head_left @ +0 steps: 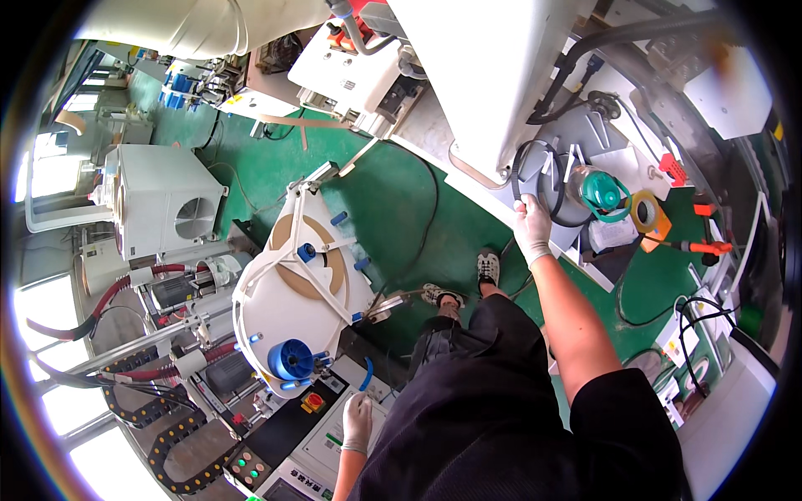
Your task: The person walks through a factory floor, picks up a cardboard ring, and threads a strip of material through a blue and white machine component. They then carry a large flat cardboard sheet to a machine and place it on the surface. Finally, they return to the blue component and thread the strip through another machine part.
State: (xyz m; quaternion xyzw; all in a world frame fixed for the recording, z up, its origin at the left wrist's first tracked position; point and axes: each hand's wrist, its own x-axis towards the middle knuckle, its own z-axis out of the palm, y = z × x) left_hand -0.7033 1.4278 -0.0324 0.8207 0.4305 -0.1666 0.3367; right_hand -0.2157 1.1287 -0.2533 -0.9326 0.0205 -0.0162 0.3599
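Observation:
My right hand (531, 224), in a white glove, is stretched forward and closed on a looped black band (515, 171). The loop lies over the grey work surface, beside a clear jar with a green lid (603, 190). Low on the left, my left hand (357, 422), also gloved, has its fingers closed near a control panel. A curved blue strip (368, 373) rises just past those fingertips; whether they grip it I cannot tell. Close by stands a large white reel (251, 334) with a brown core and blue pegs.
Beside the jar are a yellow tape roll (644, 210) and an orange-handled tool (710, 248). A red button (313, 402) sits on the machine at left. A black cable (433, 209) crosses the green floor. A white machine column (484, 75) stands ahead.

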